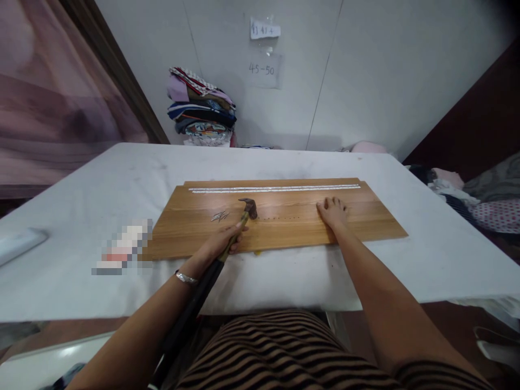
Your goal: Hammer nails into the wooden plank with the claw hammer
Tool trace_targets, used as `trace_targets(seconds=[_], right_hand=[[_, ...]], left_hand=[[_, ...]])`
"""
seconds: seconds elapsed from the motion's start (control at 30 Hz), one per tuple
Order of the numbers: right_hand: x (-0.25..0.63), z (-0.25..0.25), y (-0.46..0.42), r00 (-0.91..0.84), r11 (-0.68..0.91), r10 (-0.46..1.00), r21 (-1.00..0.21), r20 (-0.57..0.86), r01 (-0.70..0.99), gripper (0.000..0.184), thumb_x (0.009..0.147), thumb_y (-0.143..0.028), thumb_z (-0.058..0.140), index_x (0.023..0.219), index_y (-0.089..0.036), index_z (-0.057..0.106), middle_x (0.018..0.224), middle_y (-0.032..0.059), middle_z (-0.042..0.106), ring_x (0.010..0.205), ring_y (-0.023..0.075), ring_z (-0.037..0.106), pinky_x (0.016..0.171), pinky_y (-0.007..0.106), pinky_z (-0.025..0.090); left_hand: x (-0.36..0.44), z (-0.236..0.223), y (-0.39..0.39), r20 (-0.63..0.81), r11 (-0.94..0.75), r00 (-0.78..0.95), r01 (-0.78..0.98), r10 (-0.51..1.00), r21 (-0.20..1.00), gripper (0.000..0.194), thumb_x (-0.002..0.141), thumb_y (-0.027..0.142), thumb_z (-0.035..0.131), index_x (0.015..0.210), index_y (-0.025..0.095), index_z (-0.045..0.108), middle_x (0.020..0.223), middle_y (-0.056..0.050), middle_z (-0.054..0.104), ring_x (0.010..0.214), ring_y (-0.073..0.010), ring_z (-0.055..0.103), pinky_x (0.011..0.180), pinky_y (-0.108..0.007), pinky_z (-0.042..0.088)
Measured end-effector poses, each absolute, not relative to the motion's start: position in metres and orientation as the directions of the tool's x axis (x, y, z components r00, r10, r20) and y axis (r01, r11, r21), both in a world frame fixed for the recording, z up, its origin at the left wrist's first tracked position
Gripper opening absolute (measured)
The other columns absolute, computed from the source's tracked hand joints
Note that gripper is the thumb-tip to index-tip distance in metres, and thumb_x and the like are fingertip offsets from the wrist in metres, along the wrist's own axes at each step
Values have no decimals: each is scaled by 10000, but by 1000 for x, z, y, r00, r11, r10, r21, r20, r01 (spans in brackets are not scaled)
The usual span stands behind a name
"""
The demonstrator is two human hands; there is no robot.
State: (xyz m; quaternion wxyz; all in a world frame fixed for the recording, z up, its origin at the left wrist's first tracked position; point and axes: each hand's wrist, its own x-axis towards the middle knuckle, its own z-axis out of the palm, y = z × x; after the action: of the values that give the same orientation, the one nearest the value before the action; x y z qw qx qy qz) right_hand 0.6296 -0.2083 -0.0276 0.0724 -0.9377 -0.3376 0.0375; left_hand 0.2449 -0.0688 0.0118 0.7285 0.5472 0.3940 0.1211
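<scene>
One white table (304,281) bears one board (284,234) with two strips (284,189), left hand (229,238) gripping one hammer (249,208), right hand (333,212) resting open.

We have a big table (284,281) with a white cover (430,265) on it. A flat wooden board (284,235) lies in the middle, long side going from nine o'clock to three o'clock. At nine o'clock, just beside the board, we see a blurry thing (124,246), too blocky to tell. Farther out at nine o'clock lies a long white thing (20,245). A tiny yellow bit (257,253) is at six o'clock, by the board's near edge.
</scene>
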Motion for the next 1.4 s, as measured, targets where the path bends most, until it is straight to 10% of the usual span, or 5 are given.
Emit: trace_targets(seconds=[1.4], right_hand=[[631, -30, -208, 767, -759, 641, -168, -24, 629, 569, 1090, -538, 331, 1413, -187, 640, 1643, 193, 492, 1529, 351, 385, 1217, 570, 302]], left_hand=[[243, 7, -67, -457, 396, 649, 250, 609, 883, 682, 780, 726, 796, 1123, 149, 680, 728, 41, 531, 486, -71, 400, 472, -251, 277]])
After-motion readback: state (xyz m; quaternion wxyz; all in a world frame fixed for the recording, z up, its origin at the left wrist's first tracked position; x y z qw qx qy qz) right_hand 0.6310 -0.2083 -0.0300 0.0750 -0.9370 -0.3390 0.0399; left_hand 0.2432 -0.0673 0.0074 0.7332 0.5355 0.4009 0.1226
